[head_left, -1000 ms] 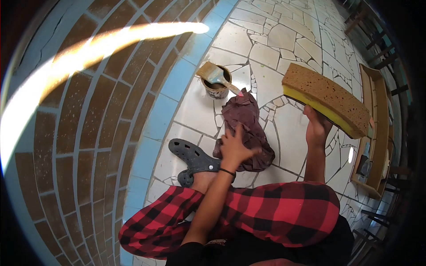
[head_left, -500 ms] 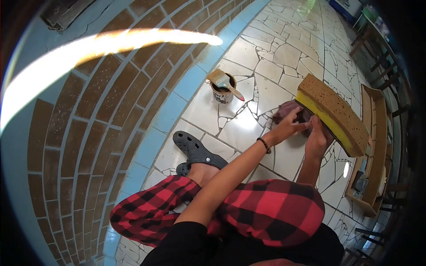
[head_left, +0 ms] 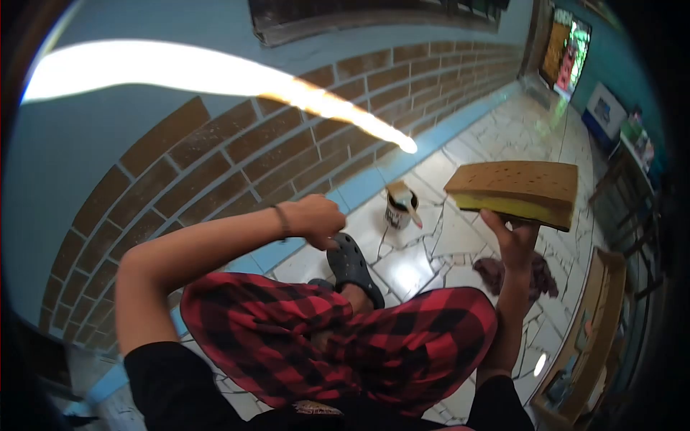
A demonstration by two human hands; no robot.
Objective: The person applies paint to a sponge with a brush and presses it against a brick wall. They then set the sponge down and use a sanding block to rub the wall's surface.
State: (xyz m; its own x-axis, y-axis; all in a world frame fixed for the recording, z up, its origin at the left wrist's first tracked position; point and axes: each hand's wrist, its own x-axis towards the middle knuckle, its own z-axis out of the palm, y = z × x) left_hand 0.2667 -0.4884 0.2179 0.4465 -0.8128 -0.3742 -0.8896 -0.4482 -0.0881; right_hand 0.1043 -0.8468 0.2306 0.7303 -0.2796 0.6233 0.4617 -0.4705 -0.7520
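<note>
My right hand (head_left: 514,241) grips a sponge float (head_left: 512,185) from below. Its thick brown sponge layer lies over a yellow layer and a thin dark backing; any handle is hidden by the hand. My left hand (head_left: 320,219), with a dark beaded bracelet at the wrist, is raised above the dark clog on my foot. Its fingers are curled in, and whatever may be inside them is hidden. Between the hands, a small can (head_left: 397,214) stands on the floor with a paintbrush (head_left: 404,197) across its top. A crumpled purplish cloth (head_left: 491,274) lies behind my right wrist.
To the left runs a brick-patterned wall (head_left: 302,154) with blue tile (head_left: 352,192) along its base. Cracked-tile flooring (head_left: 460,154) stretches toward a bright doorway (head_left: 568,54). A wooden tray-like box (head_left: 593,337) with items inside sits at the right, near dark chair legs.
My left hand has left the sponge float and swung left, over the clog. My right hand has turned the float more level. The view has tilted up toward the doorway.
</note>
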